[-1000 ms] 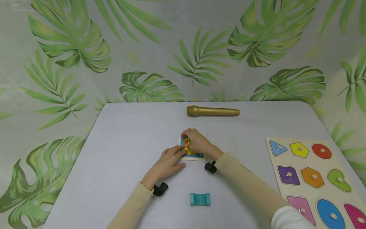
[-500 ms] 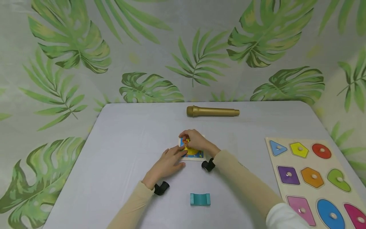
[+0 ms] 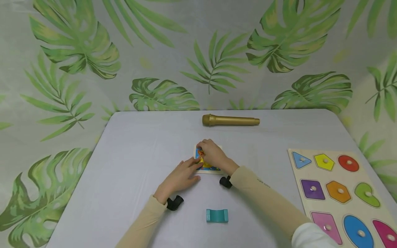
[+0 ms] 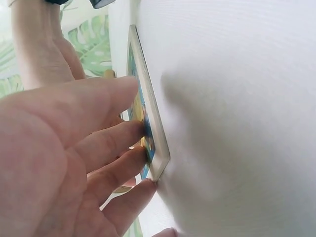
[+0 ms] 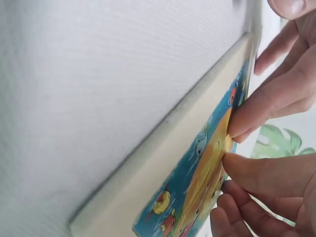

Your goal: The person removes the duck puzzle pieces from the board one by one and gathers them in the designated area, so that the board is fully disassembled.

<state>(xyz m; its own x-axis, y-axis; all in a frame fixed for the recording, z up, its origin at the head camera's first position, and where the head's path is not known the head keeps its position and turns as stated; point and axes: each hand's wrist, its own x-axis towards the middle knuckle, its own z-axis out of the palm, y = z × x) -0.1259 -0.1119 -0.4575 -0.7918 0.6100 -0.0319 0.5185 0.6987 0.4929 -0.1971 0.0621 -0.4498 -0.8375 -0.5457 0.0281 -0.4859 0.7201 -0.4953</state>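
A small flat picture puzzle [image 3: 209,171] with a pale border and a blue and yellow sea scene lies mid-table. My left hand [image 3: 183,175] comes from the lower left, its fingers extended. In the left wrist view, its fingertips touch the picture and the border's corner [image 4: 159,168]. My right hand [image 3: 214,155] bends over the puzzle from the right and covers much of it. In the right wrist view, its thumb [image 5: 247,168] presses at the yellow part, with curled fingers [image 5: 229,210] close beside it; I cannot tell if a piece is pinched there.
Behind the puzzle lies a gold microphone [image 3: 231,120]. A teal block with a concave side [image 3: 217,216] sits in front of the hands. At the right is a knobbed shape board [image 3: 338,165] with coloured shapes, its front partly under the right sleeve. A leaf-print cloth [image 3: 217,51] hangs behind the table.
The right hand shifts slightly over the puzzle, leftward and then back, uncovering and covering part of the yellow picture. The left hand stays almost still.
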